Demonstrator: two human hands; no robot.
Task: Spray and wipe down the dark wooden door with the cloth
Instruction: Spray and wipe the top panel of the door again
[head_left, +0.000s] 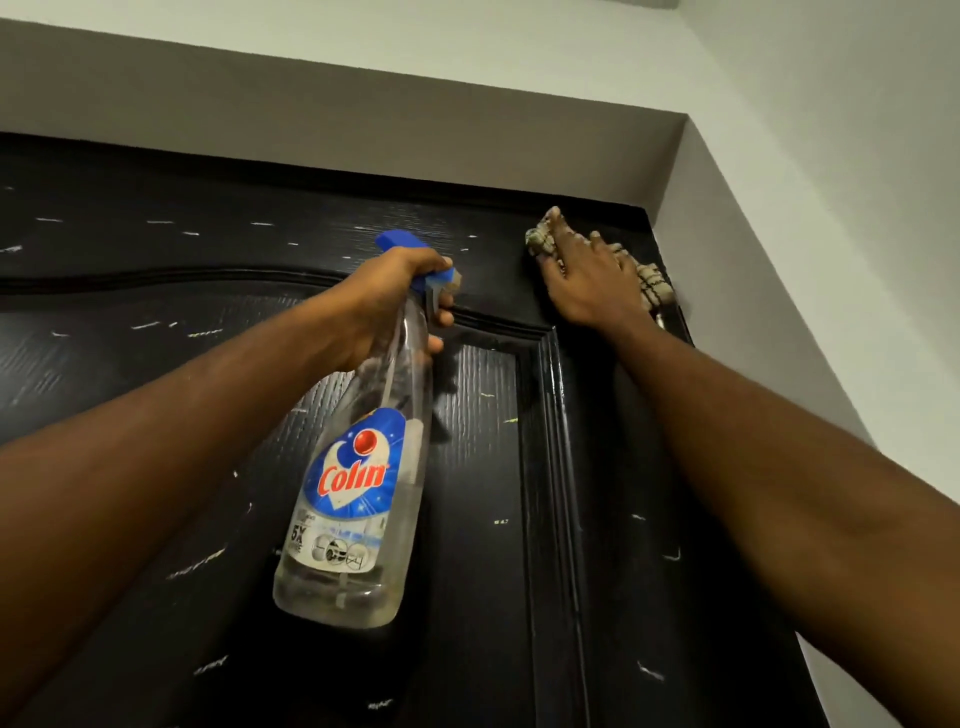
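"Colin" and "5X" are printed on the spray bottle (358, 493), gripped by the left hand (395, 306). The cloth (655, 287) is pressed to the top corner of the door (156, 322) by the flat right hand (587, 280).

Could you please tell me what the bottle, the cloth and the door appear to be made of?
Bottle: clear plastic, probably; see-through wall, glossy label.
Cloth: woven fabric, beige with dark stripes; it bunches under the right hand.
Door: dark wood or wood-look, glossy; grain lines and moulded panel show.
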